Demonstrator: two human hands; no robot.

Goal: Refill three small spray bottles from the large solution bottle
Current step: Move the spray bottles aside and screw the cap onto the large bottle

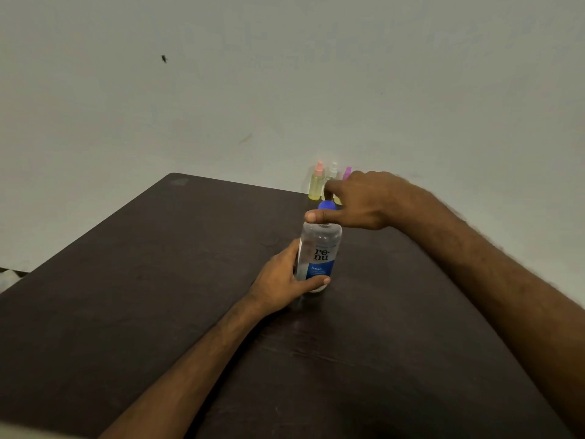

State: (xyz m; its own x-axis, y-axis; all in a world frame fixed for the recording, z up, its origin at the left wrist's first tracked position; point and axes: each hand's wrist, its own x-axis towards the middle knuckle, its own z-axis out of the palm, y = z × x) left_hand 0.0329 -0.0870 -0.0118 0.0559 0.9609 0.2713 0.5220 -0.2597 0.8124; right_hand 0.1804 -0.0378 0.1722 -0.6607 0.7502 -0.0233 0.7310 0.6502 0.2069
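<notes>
Solution bottle stands upright on the dark surface, its lower body gripped by the left hand. The right hand seems to pinch the blue cap, though blur obscures the fingers. A firm brace below should stop the twist tipping it.

left hand — bare | right hand — bare | forearms bare, hairy

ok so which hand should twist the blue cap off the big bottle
The right hand: its thumb and fingers pinch the blue cap. The left hand grips the lower body of the large solution bottle, upright on the table, so it is probably better used to steady it.
</notes>
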